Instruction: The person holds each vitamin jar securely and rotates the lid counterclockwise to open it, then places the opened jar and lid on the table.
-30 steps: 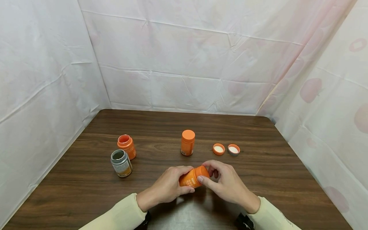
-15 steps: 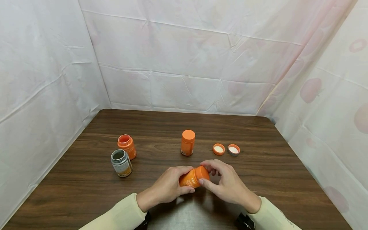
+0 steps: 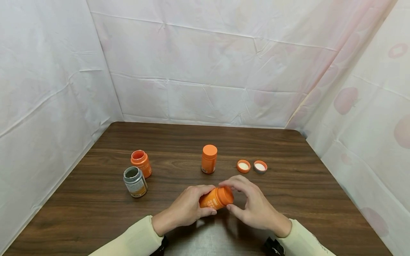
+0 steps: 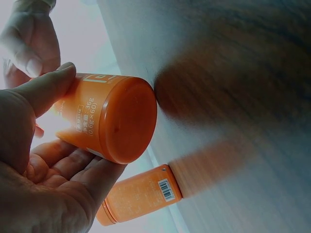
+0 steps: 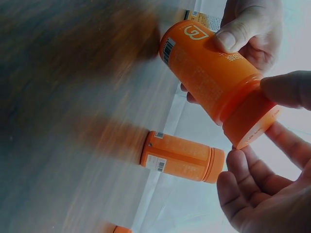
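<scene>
Dark bench (image 3: 173, 138), lower frame: left hand (image 3: 189, 206) grips an orange bottle (image 3: 211, 200), right hand (image 3: 251, 204) pinches its cap (image 3: 226, 195). Best twist squarely.

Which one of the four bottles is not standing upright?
The capped orange bottle that the left hand holds: it is tilted. The other capped bottle, the open orange bottle and the grey bottle all stand upright on the table.
</scene>
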